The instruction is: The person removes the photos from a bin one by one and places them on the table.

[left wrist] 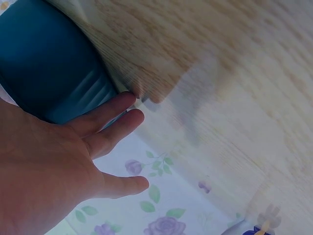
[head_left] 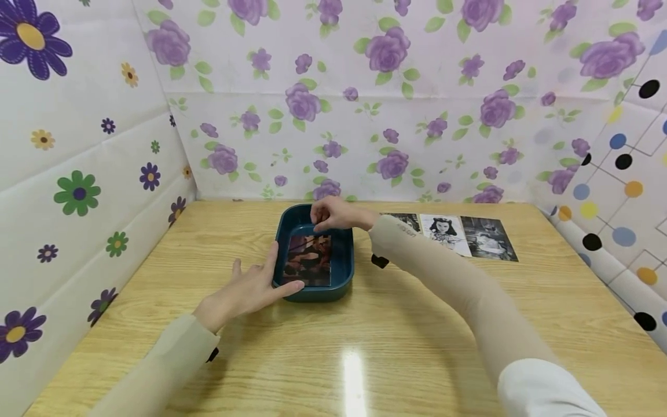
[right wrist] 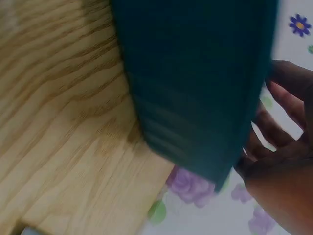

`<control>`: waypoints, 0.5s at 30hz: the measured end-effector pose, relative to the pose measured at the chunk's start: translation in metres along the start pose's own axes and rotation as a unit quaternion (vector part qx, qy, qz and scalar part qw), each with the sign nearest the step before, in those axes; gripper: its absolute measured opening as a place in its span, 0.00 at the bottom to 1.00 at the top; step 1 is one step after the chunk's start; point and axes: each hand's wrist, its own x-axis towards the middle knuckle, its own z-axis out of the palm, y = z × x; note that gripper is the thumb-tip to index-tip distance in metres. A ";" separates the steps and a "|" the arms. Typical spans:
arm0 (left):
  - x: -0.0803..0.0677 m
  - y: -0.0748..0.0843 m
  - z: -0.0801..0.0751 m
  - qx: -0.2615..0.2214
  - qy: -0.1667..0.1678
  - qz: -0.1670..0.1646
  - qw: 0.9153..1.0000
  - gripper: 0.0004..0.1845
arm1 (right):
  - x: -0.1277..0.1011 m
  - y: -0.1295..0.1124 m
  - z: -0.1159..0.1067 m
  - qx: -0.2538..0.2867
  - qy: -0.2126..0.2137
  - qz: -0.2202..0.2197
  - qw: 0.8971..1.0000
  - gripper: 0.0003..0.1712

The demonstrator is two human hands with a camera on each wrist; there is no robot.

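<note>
head view bright, even, sharp in the middle; white glare streak on the table (head_left: 353, 376) near the bottom edge, soft shadows under both arms, walls bend at the edges. left wrist view bright but smeared by motion blur, wood grain soft. right wrist view dim, blurred, tray (right wrist: 195, 83) out of focus, right hand (right wrist: 281, 166) in shadow.

Dark teal tray (head_left: 344, 266), plain, faintly ribbed outside. Inside, a photo (head_left: 307, 260) in dim reds and browns. Pale wood-grain counter (head_left: 365, 347), light tan with darker streaks. Beside the tray, three black-and-white photos (head_left: 458, 234). White back wall (head_left: 365, 116) patterned with purple roses and green leaves. Left wall (head_left: 78, 145) white with purple, green and yellow daisies; right wall (head_left: 625, 162) with blue, black and yellow dots. Beige sleeves (head_left: 443, 272).
</note>
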 end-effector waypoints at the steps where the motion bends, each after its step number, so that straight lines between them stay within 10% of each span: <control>1: 0.000 0.000 0.000 0.000 0.000 0.001 1.000 0.61 | 0.004 0.000 0.004 -0.010 -0.014 0.007 1.000 0.06; 15: 0.001 0.000 0.000 0.002 -0.003 -0.001 1.000 0.61 | 0.025 -0.005 0.027 -0.076 -0.129 0.107 0.983 0.18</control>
